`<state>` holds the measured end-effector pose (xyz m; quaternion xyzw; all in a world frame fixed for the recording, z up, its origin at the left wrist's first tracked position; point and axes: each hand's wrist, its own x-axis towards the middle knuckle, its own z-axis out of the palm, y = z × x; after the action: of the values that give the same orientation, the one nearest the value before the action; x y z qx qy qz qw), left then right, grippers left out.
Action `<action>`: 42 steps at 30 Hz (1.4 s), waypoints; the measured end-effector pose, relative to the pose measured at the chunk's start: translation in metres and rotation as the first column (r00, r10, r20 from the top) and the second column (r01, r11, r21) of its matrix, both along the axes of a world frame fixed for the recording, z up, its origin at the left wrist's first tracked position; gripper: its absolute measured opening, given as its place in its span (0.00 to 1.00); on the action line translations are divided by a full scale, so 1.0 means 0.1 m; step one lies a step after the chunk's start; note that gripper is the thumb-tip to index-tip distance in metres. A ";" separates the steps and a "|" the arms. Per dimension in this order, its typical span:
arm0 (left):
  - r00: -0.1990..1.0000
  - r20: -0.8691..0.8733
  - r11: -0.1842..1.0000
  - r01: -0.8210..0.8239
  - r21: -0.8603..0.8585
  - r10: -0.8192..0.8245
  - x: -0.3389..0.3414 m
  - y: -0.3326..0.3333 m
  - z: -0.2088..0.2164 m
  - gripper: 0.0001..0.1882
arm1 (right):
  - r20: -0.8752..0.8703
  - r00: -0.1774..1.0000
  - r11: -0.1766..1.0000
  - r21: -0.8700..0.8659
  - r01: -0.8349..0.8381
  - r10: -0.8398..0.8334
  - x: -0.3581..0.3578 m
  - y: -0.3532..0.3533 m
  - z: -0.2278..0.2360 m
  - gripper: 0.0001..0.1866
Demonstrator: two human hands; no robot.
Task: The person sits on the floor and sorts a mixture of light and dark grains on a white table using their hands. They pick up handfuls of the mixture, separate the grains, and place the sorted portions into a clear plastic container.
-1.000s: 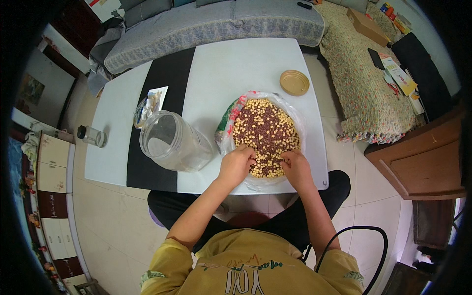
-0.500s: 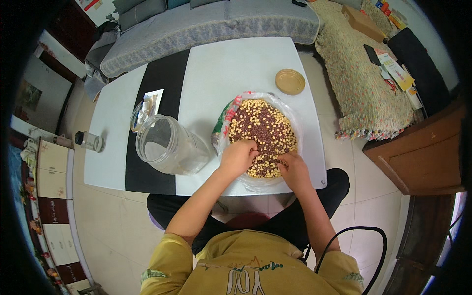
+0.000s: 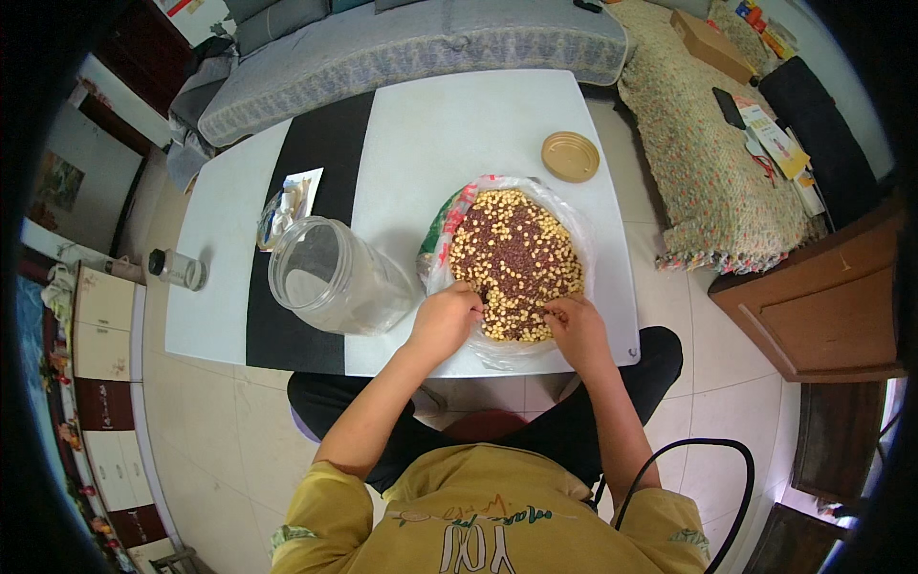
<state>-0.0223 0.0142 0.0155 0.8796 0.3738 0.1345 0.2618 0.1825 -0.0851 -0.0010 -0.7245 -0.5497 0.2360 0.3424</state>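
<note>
A clear plastic bag [image 3: 585, 218] with red and green print lies spread on the table, under a heap of small dark red grains mixed with yellow kernels [image 3: 516, 258]. My left hand [image 3: 448, 320] is at the heap's near left edge, fingers curled and pressed together. Across from it, my right hand [image 3: 579, 333] touches the near right part of the heap with thumb and fingers pinched. Whatever either hand's fingertips hold is too small or hidden to make out. Left of the bag stands a large clear jar [image 3: 373, 292], tilted in view, its mouth uncovered.
A gold round lid [image 3: 571, 156] lies on the white table [image 3: 459, 115] beyond the bag. Left of the jar are a small packet [image 3: 292, 206] on the black stripe and a small dark-capped glass jar [image 3: 177, 270]. A sofa [image 3: 411, 57] borders the far side.
My left hand has drawn back leftward from the heap's middle to its edge. My right hand stays at almost the same spot. The view has shifted slightly.
</note>
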 end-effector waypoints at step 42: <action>0.979 0.117 0.986 -0.165 -0.027 0.167 -0.02 -0.14 -0.05 0.07 | -0.024 0.998 0.998 -0.033 -0.060 0.059 0.03 -0.06 0.01 0.10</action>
<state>-0.0244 -0.0002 0.0104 0.8334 0.4310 0.2047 0.2788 0.1853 -0.0915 -0.0005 -0.7105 -0.5630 0.2638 0.3295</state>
